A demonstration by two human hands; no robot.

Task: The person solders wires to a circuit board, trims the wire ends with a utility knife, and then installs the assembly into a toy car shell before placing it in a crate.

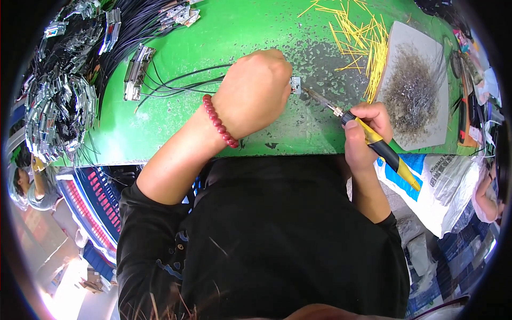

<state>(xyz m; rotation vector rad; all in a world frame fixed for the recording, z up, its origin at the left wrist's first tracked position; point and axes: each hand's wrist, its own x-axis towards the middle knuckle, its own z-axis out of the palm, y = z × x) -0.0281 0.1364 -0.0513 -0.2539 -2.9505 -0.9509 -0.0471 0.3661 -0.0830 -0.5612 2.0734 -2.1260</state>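
My left hand (255, 88) is closed, knuckles up, over the middle of the green table, with a red bead bracelet round its wrist. From its fingers sticks out a small silvery connector (296, 85); the back of the hand hides the grip itself. Thin black cables (184, 88) run from under this hand leftward to a bundle of metal connectors (137, 72). My right hand (365, 133) holds a soldering iron (380, 148) by its yellow and black handle. The iron's tip points left and lies close beside the connector; whether they touch I cannot tell.
Thin yellow sticks (368, 45) lie scattered at the back right. Beside them is a grey board (434, 120) covered with dark residue. Piles of cabled metal connectors (58, 114) fill the left end of the table (240, 32). Hand tools (464, 106) lie at the right edge.
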